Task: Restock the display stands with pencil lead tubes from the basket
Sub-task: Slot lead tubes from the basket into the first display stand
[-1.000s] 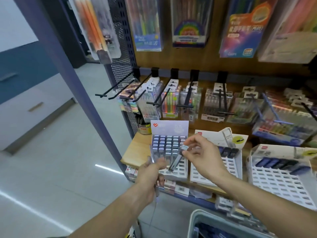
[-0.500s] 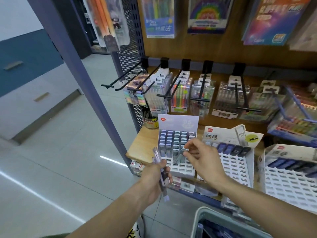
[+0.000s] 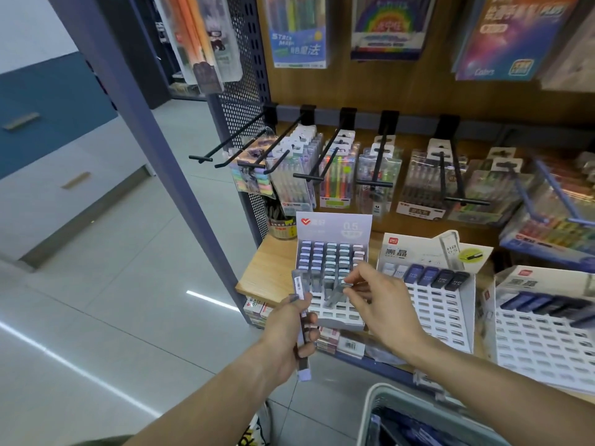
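Right hand (image 3: 380, 304) now lower, pinching one lead tube (image 3: 338, 292) tilted into the left stand (image 3: 333, 312), seemingly entering a slot (tip blurred). Left hand (image 3: 289, 329) gripping spare tubes (image 3: 301, 320) upright beside it; basket (image 3: 373, 410) below. Restocking well underway, rows unfilled.

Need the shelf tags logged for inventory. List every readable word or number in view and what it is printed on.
"0.5": header card of the left display stand.
"黑晶": header of the middle display stand.
"HB 0.5": tube pictured on that header.
"Stack Magic" (blurry) and "法": hanging pen pack.
"Colors": hanging pack, upper right.
Label on the tube in the left hand: too blurred to read.
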Demonstrator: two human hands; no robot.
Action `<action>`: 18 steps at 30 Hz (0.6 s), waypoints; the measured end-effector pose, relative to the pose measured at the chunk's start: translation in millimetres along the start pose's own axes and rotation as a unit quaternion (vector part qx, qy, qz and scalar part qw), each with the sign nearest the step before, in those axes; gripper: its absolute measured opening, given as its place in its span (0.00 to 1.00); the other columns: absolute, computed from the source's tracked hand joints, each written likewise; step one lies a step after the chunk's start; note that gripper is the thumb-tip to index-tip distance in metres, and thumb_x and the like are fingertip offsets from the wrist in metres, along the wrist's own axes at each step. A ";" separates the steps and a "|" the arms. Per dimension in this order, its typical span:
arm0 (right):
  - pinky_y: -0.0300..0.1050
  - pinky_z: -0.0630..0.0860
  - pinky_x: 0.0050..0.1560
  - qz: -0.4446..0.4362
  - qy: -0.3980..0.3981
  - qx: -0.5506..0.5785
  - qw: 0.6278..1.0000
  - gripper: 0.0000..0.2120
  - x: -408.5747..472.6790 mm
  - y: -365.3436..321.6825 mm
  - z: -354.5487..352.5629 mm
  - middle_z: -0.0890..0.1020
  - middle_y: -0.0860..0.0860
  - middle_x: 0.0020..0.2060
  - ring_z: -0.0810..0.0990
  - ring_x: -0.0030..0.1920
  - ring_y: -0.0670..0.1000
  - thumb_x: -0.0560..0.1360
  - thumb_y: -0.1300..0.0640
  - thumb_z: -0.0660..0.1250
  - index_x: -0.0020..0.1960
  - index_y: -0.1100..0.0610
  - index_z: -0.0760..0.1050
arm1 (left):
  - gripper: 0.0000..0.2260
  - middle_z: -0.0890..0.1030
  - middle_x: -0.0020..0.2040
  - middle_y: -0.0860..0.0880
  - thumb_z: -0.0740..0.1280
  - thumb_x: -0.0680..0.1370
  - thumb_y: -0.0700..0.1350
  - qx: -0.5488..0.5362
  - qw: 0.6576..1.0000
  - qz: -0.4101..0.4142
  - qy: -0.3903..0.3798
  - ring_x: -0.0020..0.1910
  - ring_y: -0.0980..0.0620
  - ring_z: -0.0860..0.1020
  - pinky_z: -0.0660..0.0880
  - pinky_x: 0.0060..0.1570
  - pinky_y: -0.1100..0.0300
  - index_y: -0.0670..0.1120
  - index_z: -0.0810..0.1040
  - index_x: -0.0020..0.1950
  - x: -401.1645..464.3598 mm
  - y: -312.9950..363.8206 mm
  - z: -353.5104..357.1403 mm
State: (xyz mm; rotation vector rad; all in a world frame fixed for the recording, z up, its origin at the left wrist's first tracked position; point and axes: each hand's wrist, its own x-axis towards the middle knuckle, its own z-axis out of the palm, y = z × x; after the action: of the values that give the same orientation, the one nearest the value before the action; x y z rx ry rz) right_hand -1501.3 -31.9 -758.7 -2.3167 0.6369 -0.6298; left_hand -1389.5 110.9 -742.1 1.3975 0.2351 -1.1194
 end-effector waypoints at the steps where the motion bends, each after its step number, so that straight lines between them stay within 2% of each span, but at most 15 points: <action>1: 0.43 0.82 0.46 -0.002 0.004 -0.009 1.000 0.08 0.2 1.0 -0.5 0.83 0.43 0.43 0.82 0.43 0.42 0.77 0.59 0.73 0.50 0.49 0.75 | 0.10 0.73 0.33 0.48 0.62 0.84 0.42 -0.001 1.000 -0.002 -0.002 0.25 0.52 0.66 0.56 0.21 0.66 0.47 0.76 0.64 0.4 -0.3 -0.3; 5: 0.46 0.81 0.42 -0.020 0.016 -0.038 0.999 0.08 2.2 3.5 0.7 0.83 0.43 0.42 0.81 0.41 0.43 0.76 0.59 0.73 0.50 0.49 0.75 | 0.10 0.74 0.33 0.47 0.61 0.83 0.40 0.011 1.000 0.000 0.001 0.24 0.52 0.67 0.56 0.20 0.66 0.43 0.78 0.62 -1.4 -1.2 0.2; 8: 0.44 0.81 0.46 -0.058 -0.007 -0.056 0.997 0.09 4.3 0.4 4.0 0.82 0.43 0.47 0.80 0.44 0.42 0.76 0.59 0.73 0.53 0.49 0.77 | 0.05 0.76 0.34 0.46 0.62 0.83 0.39 0.031 0.999 0.011 0.003 0.24 0.52 0.67 0.56 0.21 0.65 0.42 0.75 0.57 -2.0 -1.3 1.0; 11: 0.40 0.80 0.49 -0.072 -0.019 -0.058 0.996 0.14 9.3 -0.6 5.1 0.78 0.42 0.52 0.80 0.44 0.41 0.76 0.60 0.73 0.59 0.49 0.78 | 0.05 0.79 0.36 0.44 0.64 0.83 0.38 0.044 0.999 0.025 0.013 0.24 0.51 0.68 0.56 0.22 0.64 0.41 0.72 0.58 -0.8 -3.0 0.1; 15: 0.41 0.79 0.49 -0.061 -0.033 -0.052 0.996 0.15 14.7 0.7 2.6 0.74 0.42 0.49 0.78 0.43 0.41 0.76 0.61 0.72 0.61 0.48 0.80 | 0.09 0.82 0.38 0.44 0.65 0.83 0.39 0.050 0.998 0.035 0.016 0.25 0.51 0.70 0.57 0.21 0.64 0.40 0.72 0.62 -0.5 -5.8 -0.4; 18: 0.42 0.78 0.49 -0.063 -0.062 -0.063 0.994 0.18 12.4 0.4 5.1 0.72 0.41 0.49 0.76 0.44 0.42 0.76 0.61 0.72 0.63 0.47 0.80 | 0.06 0.83 0.38 0.45 0.66 0.83 0.39 0.056 0.997 0.046 0.010 0.25 0.53 0.70 0.58 0.21 0.64 0.42 0.74 0.60 -2.8 -5.3 -0.1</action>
State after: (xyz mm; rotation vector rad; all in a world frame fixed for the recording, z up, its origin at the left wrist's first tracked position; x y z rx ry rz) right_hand -1488.9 -37.1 -759.2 -2.5068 0.4891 -0.5088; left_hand -1394.7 113.5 -743.7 1.5041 0.1236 -1.0558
